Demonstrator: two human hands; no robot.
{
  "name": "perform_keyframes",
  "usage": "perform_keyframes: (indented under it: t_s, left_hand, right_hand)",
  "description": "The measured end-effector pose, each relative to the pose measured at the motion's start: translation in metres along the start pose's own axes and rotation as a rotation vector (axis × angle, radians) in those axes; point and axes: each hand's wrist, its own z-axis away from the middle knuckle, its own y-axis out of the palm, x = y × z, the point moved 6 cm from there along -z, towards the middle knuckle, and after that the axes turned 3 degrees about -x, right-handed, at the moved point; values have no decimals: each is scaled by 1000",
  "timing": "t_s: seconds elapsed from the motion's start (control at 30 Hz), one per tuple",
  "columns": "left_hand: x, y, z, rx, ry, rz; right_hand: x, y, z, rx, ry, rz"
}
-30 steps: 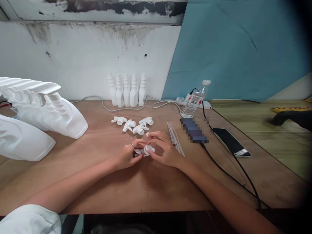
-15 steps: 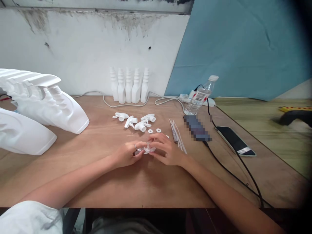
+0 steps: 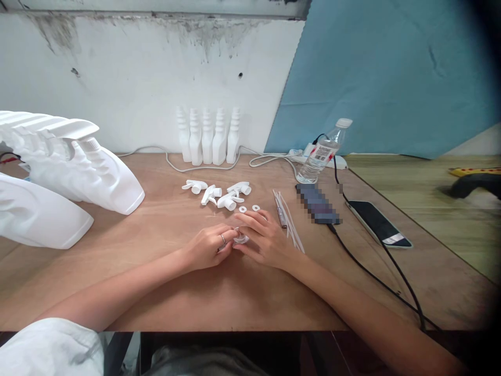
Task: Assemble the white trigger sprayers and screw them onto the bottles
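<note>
We are holding the white part between our left hand and right hand, both curling narrow around it, just nearside of the washers, our fingers hiding its long axis.

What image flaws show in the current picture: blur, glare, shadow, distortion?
Head view: large white bottles at left look bright and edge-stretched; head view: soft shadow on the table below left hand and right hand; head view: pixelation covers a dark device; head view: at far right, a black object looks smeared, corners darken.
</note>
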Motion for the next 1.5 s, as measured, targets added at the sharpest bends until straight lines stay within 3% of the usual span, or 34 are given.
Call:
perform_keyframes:
  t_s: [0.3, 0.43, 0.53, 0.63, 0.77, 0.93, 1.1, 1.27, 1.37, 1.5]
  left_hand:
    - [4, 1, 4, -38, 16, -26]
    - [2, 3, 4, -8, 21, -68]
    - [3, 4, 6, 24, 0, -105]
    - [5, 7, 7, 133, -8, -160]
    - [6, 8, 5, 235, 5, -174]
    - [7, 9, 7, 218, 3, -142]
    - [7, 10, 9, 158, -4, -138]
    - [8, 6, 7, 76, -82, -47]
    - [12, 4, 9, 33, -150, 26]
    - [14, 4, 10, 19, -166, 41]
  right_hand:
    - [-1, 6, 6, 64, 149, -305]
    - [-22, -13, 1, -61, 235, -438]
    - [-55, -34, 8, -220, 349, -341]
    - [-82, -47, 21, -243, 331, -101]
    - [-106, -50, 34, -104, 360, 95]
    - [-131, -48, 51, 177, 722, 222]
    - [-144, -36, 69, 436, 899, 87]
    - [-142, -27, 71, 512, 925, -43]
    - [-142, -27, 70, 476, 959, -93]
    - [-146, -43, 63, 128, 1031, -158]
